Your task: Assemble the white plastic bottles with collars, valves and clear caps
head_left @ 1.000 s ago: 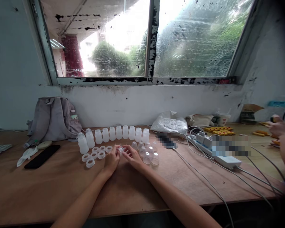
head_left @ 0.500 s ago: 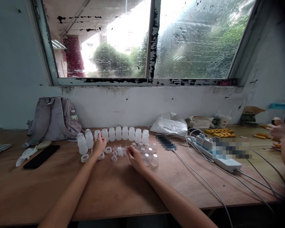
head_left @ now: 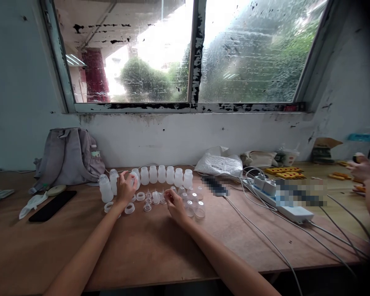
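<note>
My left hand (head_left: 126,190) has its fingers curved round one of the frosted white baby bottles, which is mostly hidden behind the hand. Other bottles (head_left: 153,174) stand upright in a curved row to its right; two on its left, such as the leftmost bottle (head_left: 105,189), have clear tops on. White collar rings (head_left: 130,208) lie on the table below. Clear bottle nipples (head_left: 147,201) stand in the middle. At their right edge my right hand (head_left: 174,203) is closed, its fingertips pinching at a nipple (head_left: 163,199). Clear dome caps (head_left: 200,209) sit just beyond that hand.
To the left are a grey backpack (head_left: 70,158), a black phone (head_left: 53,206) and a white crumpled wrapper (head_left: 33,204). A silvery plastic bag (head_left: 218,160), a white power strip (head_left: 296,213) with cables, and yellow parts (head_left: 285,172) lie rightward. Another person's hand (head_left: 365,166) is at far right.
My left hand has shifted slightly left and now covers the bottle that showed beside it, its fingers coming round it. My right hand stays about where it was.
</note>
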### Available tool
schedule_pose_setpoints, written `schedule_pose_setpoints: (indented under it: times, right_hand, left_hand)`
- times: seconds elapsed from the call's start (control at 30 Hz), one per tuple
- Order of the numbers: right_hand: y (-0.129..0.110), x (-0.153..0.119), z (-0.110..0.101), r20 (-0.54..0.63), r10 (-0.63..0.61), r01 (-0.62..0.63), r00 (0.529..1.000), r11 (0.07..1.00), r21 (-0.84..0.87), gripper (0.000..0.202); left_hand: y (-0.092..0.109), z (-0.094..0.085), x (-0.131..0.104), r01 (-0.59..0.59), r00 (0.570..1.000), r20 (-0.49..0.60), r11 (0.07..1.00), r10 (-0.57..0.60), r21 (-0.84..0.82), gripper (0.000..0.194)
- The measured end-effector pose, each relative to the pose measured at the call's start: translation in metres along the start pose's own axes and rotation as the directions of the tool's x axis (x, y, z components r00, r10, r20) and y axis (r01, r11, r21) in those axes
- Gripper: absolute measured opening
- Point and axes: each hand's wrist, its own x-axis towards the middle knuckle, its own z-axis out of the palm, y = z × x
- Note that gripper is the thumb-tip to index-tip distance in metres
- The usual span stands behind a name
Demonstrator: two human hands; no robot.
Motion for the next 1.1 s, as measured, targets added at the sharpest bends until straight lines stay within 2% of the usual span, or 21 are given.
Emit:
schedule_pose_setpoints:
  times: [0.07,0.17,0.27,0.37,0.47,0.53,0.6,0.73,0.83,1.0,1.1]
  right_hand:
    - [0.000,0.000,0.000,-0.020,0.025,-0.025,0.999,0.999,0.031,0.011]
    - [-0.001,0.000,-0.001,-0.071,0.053,-0.048,0.996,0.996,0.071,0.013]
    - [-0.004,0.000,-0.002,-0.125,0.082,-0.068,0.989,0.992,0.109,0.015]
    - [-0.006,0.000,-0.003,-0.143,0.106,-0.083,0.984,0.984,0.156,0.015]
    - [-0.009,0.000,-0.004,-0.155,0.104,-0.070,0.982,0.976,0.208,0.013]
    - [-0.012,0.000,-0.005,-0.157,0.094,-0.055,0.983,0.969,0.240,0.011]
    - [-0.014,0.001,-0.007,-0.153,0.084,-0.042,0.985,0.965,0.260,0.010]
    - [-0.018,0.001,-0.010,-0.148,0.079,-0.038,0.986,0.965,0.260,0.009]
    - [-0.020,0.001,-0.011,-0.124,0.062,-0.030,0.990,0.970,0.241,0.008]
    - [-0.021,-0.001,-0.011,-0.078,0.043,-0.024,0.996,0.972,0.233,0.007]
    - [-0.020,-0.001,-0.011,-0.067,0.045,-0.029,0.997,0.974,0.224,0.007]
  left_hand:
    - [0.014,-0.010,-0.014,-0.164,0.984,-0.099,0.970,0.148,-0.179,0.012]
    - [0.032,-0.021,-0.038,-0.257,0.966,-0.127,0.891,0.225,-0.375,0.012]
    - [0.042,-0.020,-0.062,-0.289,0.950,-0.046,0.814,0.308,-0.504,0.014]
    - [0.044,-0.009,-0.076,-0.299,0.912,0.040,0.730,0.408,-0.614,0.018]
    - [0.043,0.002,-0.082,-0.179,0.925,0.120,0.690,0.361,-0.701,0.045]
    - [0.043,0.005,-0.083,-0.055,0.929,0.218,0.696,0.298,-0.715,0.064]
    - [0.044,0.004,-0.083,0.017,0.921,0.292,0.722,0.259,-0.692,0.067]
    - [0.044,-0.002,-0.080,-0.005,0.911,0.313,0.766,0.269,-0.643,0.056]
    - [0.041,-0.003,-0.078,0.003,0.903,0.331,0.768,0.273,-0.640,0.057]
    - [0.035,-0.001,-0.076,-0.044,0.889,0.333,0.781,0.316,-0.623,0.043]
    - [0.035,0.000,-0.076,-0.048,0.894,0.317,0.773,0.315,-0.633,0.044]
